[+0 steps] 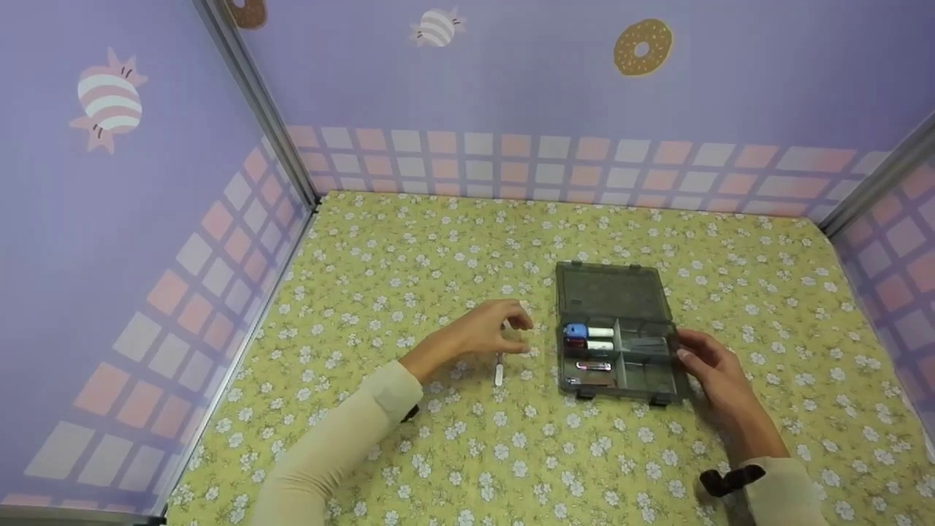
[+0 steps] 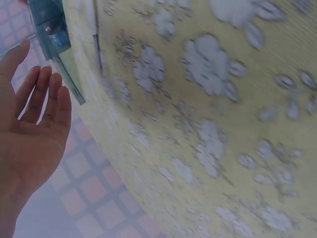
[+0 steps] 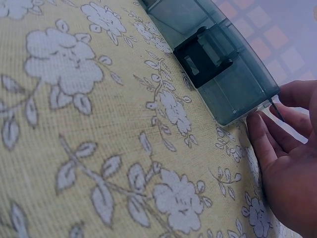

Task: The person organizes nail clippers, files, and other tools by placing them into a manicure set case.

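Observation:
A smoky clear compartment box [image 1: 628, 380] lies on the cloth with its lid [image 1: 613, 288] folded back. My right hand [image 1: 719, 376] holds its right side, thumb on the rim and fingers against the wall, as the right wrist view [image 3: 292, 158] shows. My left hand [image 1: 486, 329] hovers left of the box with nothing in it, fingers loosely bent and apart from the thumb. Below that hand lies a slim tool with a white end [image 1: 499, 376], partly hidden; its kind is unclear. Inside the box are a blue nail polish bottle [image 1: 576, 332], a dark red one [image 1: 576, 343] and nail clippers [image 1: 593, 366].
A flat metallic item [image 1: 592, 381] lies in the box's front left compartment, and a clear piece [image 1: 646, 343] at its back right. Yellow floral cloth [image 1: 409, 256] covers the table. Purple walls [image 1: 511, 80] with a checked border enclose the back and sides.

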`<state>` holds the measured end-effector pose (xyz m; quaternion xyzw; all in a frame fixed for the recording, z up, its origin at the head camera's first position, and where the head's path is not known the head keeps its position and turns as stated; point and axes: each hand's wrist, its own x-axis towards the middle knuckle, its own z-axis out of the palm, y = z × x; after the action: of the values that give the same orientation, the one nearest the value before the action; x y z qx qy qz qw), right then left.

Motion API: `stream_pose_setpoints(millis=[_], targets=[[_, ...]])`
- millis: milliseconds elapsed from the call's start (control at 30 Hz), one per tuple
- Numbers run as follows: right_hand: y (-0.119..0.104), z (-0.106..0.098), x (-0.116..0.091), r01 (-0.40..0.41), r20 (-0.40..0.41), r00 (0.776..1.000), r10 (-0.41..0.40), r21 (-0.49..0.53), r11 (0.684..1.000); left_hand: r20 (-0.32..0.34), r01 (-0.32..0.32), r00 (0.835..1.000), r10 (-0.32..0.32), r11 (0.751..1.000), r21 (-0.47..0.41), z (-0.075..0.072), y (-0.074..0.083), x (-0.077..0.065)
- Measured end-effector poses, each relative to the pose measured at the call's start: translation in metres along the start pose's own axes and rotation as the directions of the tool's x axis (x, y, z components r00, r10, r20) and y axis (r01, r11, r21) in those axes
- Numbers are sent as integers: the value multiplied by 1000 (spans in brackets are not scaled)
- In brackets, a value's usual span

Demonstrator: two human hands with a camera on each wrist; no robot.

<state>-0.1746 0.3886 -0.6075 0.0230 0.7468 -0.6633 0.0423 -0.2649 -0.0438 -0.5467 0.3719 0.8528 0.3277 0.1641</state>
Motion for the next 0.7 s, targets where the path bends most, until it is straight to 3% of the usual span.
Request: stream_pose_setpoints(millis=[300,467,700], targets=[[-1,1,-1,-19,-2,1000,19,24,1000,60,78,995,-84,993,90,-1,-10,-22],[-2,1,-1,-33,-11,999,33,26,999,108,71,990,-88,987,146,2,-14,-28],[0,2,0,-29,-1,1000,29,42,999,134,51,988,-71,987,149,7,-19,-30]])
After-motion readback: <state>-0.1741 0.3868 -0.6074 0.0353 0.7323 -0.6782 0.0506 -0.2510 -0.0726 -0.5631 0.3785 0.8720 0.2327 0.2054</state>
